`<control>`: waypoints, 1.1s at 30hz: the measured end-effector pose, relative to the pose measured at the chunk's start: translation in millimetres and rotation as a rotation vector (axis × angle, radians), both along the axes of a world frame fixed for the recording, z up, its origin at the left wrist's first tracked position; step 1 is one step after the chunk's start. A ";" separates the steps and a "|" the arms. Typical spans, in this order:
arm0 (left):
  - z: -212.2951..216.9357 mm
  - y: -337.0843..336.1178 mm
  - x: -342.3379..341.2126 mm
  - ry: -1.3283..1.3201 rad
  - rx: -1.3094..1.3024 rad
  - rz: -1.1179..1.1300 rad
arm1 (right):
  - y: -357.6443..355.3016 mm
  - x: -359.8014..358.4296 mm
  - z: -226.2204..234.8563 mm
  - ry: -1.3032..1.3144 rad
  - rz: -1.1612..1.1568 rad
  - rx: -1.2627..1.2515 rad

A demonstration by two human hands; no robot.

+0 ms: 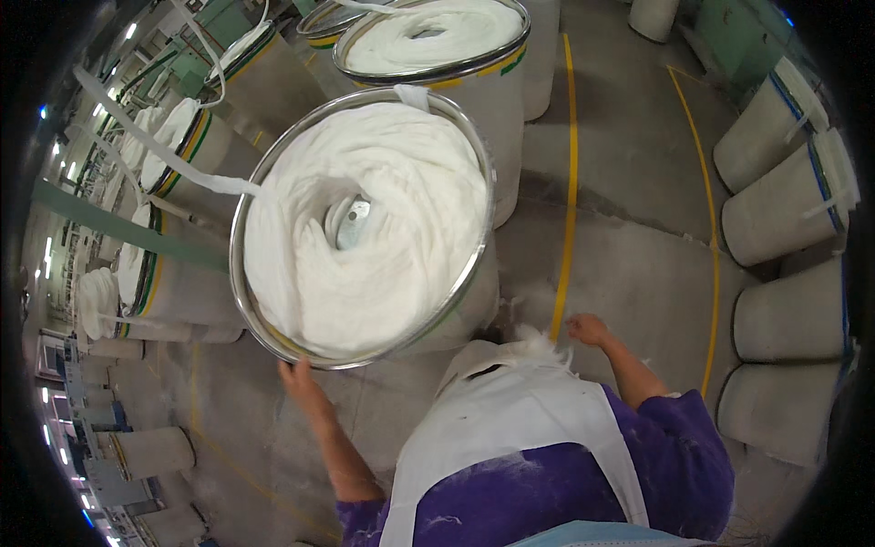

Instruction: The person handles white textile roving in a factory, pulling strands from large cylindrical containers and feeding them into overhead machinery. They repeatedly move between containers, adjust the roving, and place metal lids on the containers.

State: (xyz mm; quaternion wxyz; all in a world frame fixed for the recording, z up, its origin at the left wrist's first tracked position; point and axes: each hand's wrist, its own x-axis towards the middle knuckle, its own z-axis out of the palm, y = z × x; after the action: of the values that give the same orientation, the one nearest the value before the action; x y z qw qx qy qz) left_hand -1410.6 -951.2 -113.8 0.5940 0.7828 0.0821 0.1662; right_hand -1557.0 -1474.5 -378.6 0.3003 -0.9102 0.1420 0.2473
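Left hand [299,378] is pressed, fingers spread, against the near rim of a tall metal-rimmed can [365,228] of coiled white sliver, tilted leftward on a grey factory floor [629,255]. Right hand [588,328], loosely curled and holding nothing, is kept right of the can.

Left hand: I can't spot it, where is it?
In the head view, the left hand is lower left of centre, touching the near rim of the big can of white fibre.
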 end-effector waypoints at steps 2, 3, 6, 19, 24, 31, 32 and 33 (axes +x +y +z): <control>-0.6 38.2 53.1 0.093 -0.017 0.033 | -7.5 22.8 7.7 -0.103 -0.099 -0.012; -0.4 61.3 83.2 0.115 0.081 0.077 | -14.4 36.4 12.1 -0.111 -0.157 0.021; -0.2 131.9 173.2 0.157 0.064 0.179 | -25.4 61.6 20.9 -0.127 -0.313 0.109; 6.3 266.3 346.6 0.251 0.324 0.364 | -84.3 149.6 35.4 -0.104 -0.637 0.352; 16.4 221.0 319.7 0.260 0.483 0.467 | -160.7 296.9 139.7 -0.468 -0.514 0.355; 94.1 5.1 273.7 -0.202 0.829 0.740 | -232.2 478.3 306.3 -0.890 -0.072 0.364; 109.9 -37.0 272.6 -0.220 0.830 0.686 | -239.3 496.8 322.3 -0.918 0.026 0.314; 123.5 -79.4 274.3 -0.313 0.875 0.534 | -246.1 513.2 335.5 -0.937 0.112 0.265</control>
State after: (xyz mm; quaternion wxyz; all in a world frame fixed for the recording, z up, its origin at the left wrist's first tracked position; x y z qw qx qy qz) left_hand -1136.3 -1030.6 9.8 0.1542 0.8750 0.1119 0.4450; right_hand -1043.8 -1720.6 -43.1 0.4315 -0.8837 -0.0903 -0.1574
